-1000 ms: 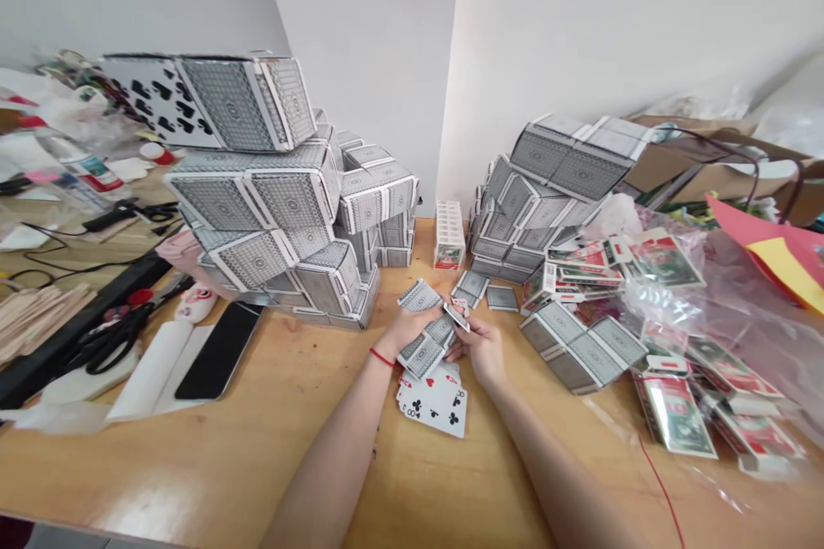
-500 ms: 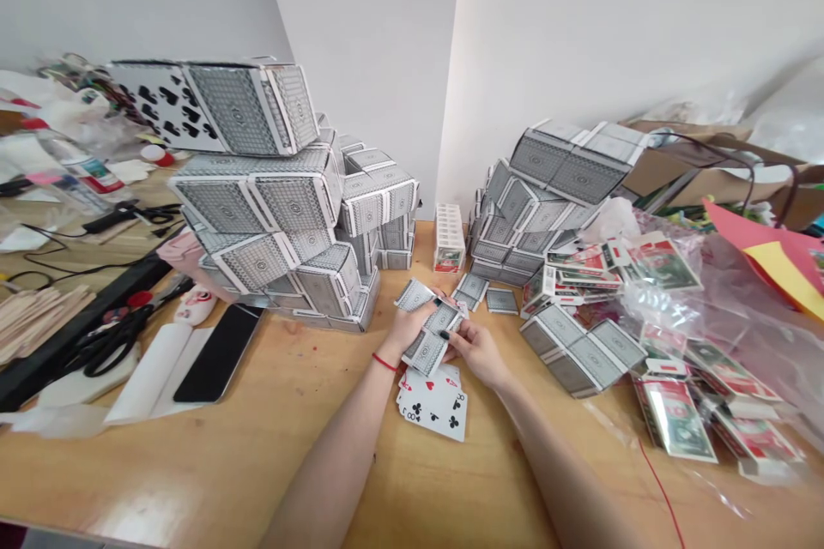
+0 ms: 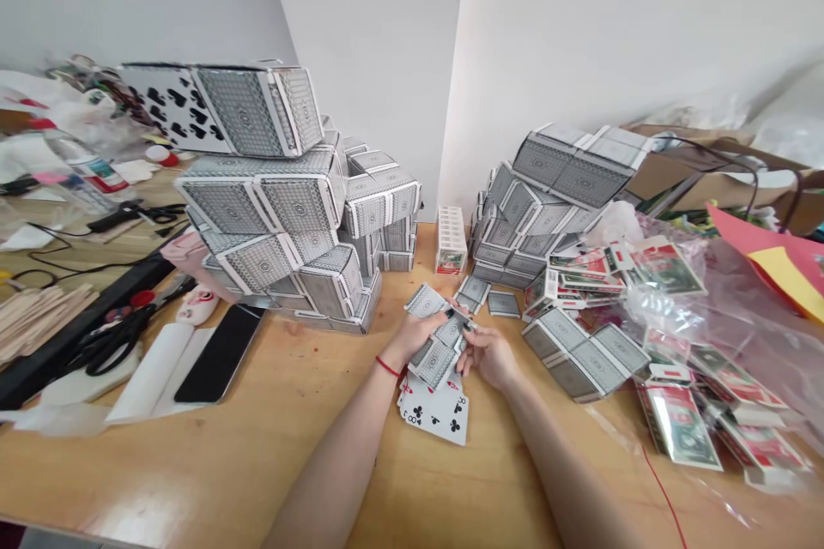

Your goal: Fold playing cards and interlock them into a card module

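Observation:
My left hand (image 3: 412, 336), a red string round its wrist, is closed on a fanned bunch of grey-backed playing cards (image 3: 439, 341) above the wooden table (image 3: 270, 446). My right hand (image 3: 490, 353) pinches the right edge of the same bunch with thumb and fingers. Under both hands lies a small pile of face-up cards (image 3: 438, 407) showing clubs and red pips. Two loose face-down cards (image 3: 487, 295) rest just beyond the hands.
Stacked structures of folded cards stand at back left (image 3: 270, 206) and back right (image 3: 547, 189). A card pack (image 3: 451, 240) stands between them. A folded block (image 3: 583, 352) and red-green packs (image 3: 675, 420) lie right. A black phone (image 3: 222, 352) and scissors (image 3: 109, 339) lie left.
The view has shifted slightly. My right hand has slid a little to the right along the bunch, and the fan has tilted slightly; both hands keep hold of the cards.

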{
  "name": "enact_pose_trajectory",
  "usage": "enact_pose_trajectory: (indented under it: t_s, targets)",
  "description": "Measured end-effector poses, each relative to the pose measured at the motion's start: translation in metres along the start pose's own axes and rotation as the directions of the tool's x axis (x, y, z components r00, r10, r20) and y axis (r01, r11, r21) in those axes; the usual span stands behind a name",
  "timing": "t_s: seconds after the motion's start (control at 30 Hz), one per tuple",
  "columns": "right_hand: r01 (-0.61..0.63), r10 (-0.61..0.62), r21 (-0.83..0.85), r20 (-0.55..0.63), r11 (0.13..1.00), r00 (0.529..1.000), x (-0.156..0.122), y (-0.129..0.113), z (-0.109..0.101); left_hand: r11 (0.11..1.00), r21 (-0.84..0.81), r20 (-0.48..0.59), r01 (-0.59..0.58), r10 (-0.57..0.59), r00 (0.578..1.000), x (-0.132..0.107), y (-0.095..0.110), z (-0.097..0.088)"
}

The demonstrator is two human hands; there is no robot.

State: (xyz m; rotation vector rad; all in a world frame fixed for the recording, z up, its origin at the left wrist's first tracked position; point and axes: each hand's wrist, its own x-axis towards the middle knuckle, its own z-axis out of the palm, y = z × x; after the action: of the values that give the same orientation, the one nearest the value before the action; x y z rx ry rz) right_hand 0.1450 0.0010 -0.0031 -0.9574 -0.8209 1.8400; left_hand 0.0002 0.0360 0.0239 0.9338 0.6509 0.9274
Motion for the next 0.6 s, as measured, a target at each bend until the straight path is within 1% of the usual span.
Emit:
enact_pose_trajectory:
  t_s: [0.07, 0.13, 0.17, 0.2, 0.23, 0.27, 0.3, 0.33, 0.37, 0.4, 0.43, 0.47, 0.53, 0.6]
  targets:
    - [0.015, -0.015, 0.009, 0.035, 1.0, 0.999, 0.0, -0.001, -0.001, 1.0, 0.023, -0.014, 0.001, -0.001, 1.0, 0.001, 0.0, -0.003]
    - [0.068, -0.066, -0.037, 0.04, 0.997, 0.997, 0.0, -0.002, -0.001, 0.999, 0.05, -0.046, 0.015, -0.013, 0.999, 0.002, 0.002, -0.009]
    - [0.12, -0.12, -0.088, 0.011, 0.989, 0.993, 0.0, -0.002, -0.001, 0.998, 0.066, -0.065, 0.017, -0.012, 0.998, 0.003, 0.003, -0.013]
    - [0.184, -0.194, -0.165, -0.044, 0.969, 0.98, 0.0, -0.002, -0.002, 0.997, 0.079, -0.115, 0.002, 0.007, 0.993, 0.003, 0.004, -0.017]
    - [0.245, -0.285, -0.269, -0.118, 0.932, 0.951, 0.0, -0.002, -0.003, 0.995, 0.096, -0.172, -0.017, 0.033, 0.985, 0.003, 0.005, -0.022]
    - [0.291, -0.387, -0.393, -0.191, 0.872, 0.902, 0.0, -0.003, -0.004, 0.992, 0.117, -0.235, -0.043, 0.069, 0.97, 0.004, 0.006, -0.026]
    - [0.304, -0.485, -0.529, -0.244, 0.793, 0.84, 0.001, -0.003, -0.006, 0.988, 0.143, -0.291, -0.053, 0.094, 0.952, 0.004, 0.007, -0.03]
    - [0.298, -0.569, -0.645, -0.258, 0.703, 0.781, 0.001, -0.004, -0.007, 0.987, 0.153, -0.311, -0.058, 0.103, 0.945, 0.004, 0.007, -0.032]
    - [0.277, -0.625, -0.737, -0.244, 0.617, 0.742, 0.002, -0.004, -0.009, 0.985, 0.162, -0.332, -0.064, 0.115, 0.936, 0.004, 0.008, -0.034]
    - [0.25, -0.651, -0.803, -0.212, 0.541, 0.729, 0.003, -0.005, -0.009, 0.983, 0.172, -0.362, -0.067, 0.127, 0.924, 0.004, 0.009, -0.035]
    - [0.226, -0.653, -0.847, -0.175, 0.482, 0.737, 0.005, -0.005, -0.01, 0.983, 0.171, -0.383, -0.061, 0.124, 0.915, 0.004, 0.01, -0.034]
    - [0.202, -0.638, -0.876, -0.144, 0.437, 0.756, 0.006, -0.005, -0.01, 0.985, 0.166, -0.404, -0.055, 0.119, 0.907, 0.004, 0.011, -0.033]
    - [0.164, -0.609, -0.912, -0.109, 0.375, 0.785, 0.007, -0.005, -0.011, 0.989, 0.137, -0.42, -0.049, 0.103, 0.902, 0.005, 0.012, -0.029]
    - [0.137, -0.618, -0.932, -0.11, 0.337, 0.778, 0.008, -0.005, -0.011, 0.994, 0.089, -0.397, -0.07, 0.1, 0.913, 0.006, 0.012, -0.027]
